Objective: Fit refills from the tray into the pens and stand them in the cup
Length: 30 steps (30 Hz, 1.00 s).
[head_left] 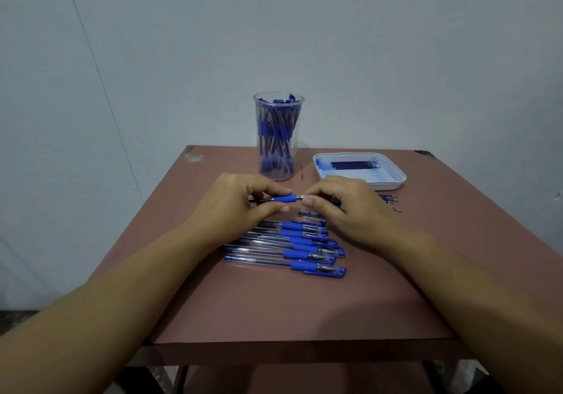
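Pen (284, 199) gripped by left hand (231, 203), right hand (350, 208) seemingly pinching tip

left hand (236, 203), right hand (347, 206) close together, both pinching 1 pen (285, 199)

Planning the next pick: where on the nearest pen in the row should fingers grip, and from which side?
I'd pinch the nearest pen at its clear barrel, coming from above and the near side. It lies flat, left to right, at the row's front edge; the next pen crowds its far side.
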Motion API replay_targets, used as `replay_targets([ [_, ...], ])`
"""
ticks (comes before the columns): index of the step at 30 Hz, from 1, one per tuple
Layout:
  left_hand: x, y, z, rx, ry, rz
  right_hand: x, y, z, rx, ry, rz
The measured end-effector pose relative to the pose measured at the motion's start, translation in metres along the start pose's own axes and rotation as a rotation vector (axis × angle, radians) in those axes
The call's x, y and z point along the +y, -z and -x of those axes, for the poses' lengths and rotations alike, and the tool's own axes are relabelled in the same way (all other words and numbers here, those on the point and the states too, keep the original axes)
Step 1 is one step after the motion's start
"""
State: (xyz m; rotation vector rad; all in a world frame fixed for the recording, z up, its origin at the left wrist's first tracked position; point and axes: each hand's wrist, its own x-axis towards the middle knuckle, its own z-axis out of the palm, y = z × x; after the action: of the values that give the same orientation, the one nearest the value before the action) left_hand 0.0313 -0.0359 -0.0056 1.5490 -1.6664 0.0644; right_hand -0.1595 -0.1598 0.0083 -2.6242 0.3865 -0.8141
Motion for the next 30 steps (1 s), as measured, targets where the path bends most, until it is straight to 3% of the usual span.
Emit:
replay_targets([
  [19, 0.001, -0.003, -0.001, 0.008, 0.001, -0.047, -0.006, -0.001, 0.001, 0.066, 0.047, -0.025],
  [25, -0.006, -0.002, -0.003, 0.051, 0.048, -0.054, 0.009, 0.011, 0.001, -0.024, -0.152, -0.065],
  [30, -0.011, 0.002, -0.001, 0.053, 0.064, -0.037, 0.014, 0.023, 0.006, -0.171, -0.134, 0.057],
])
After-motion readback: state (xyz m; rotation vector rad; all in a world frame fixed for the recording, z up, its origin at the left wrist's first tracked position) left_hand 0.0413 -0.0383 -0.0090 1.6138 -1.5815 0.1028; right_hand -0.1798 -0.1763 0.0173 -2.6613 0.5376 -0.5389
